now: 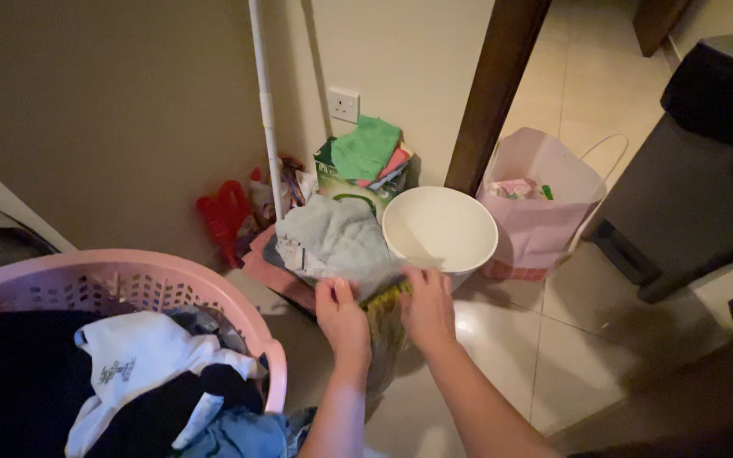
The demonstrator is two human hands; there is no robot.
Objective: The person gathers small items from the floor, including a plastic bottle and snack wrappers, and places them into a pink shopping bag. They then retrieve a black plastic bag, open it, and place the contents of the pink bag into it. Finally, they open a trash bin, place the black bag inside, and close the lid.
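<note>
Left hand (343, 321): fingers curled over the top left edge of a clear plastic bag (383, 326), pinching the film; back of the hand faces the camera.
Right hand (428, 307): closed on the bag's top right edge, thumb side hidden behind the knuckles.
Bag, look: thin, see-through and crinkled, with a yellow-green patch showing just below the fingers; it hangs limp from the two hands.
Bag, place: held up in the air between both hands, just in front of the white bucket (439, 229) and above the glossy tiled floor (570, 356).
Hard to make out: what the yellow-green patch is cannot be told; the bag's lower end blurs into the dim floor, and its upper film merges with the pale blue cloth (332, 237) behind it.
Cut off: both forearms run out of the bottom edge.
Near left: pink laundry basket (214, 293), heaped with dark and white clothes, partly out of frame.
Beyond: white pole (265, 110) against the wall, red item (224, 214) at its foot, green cloth (366, 146) on a box.
Right: pink paper bag (536, 212) beside a dark bin (697, 178).
</note>
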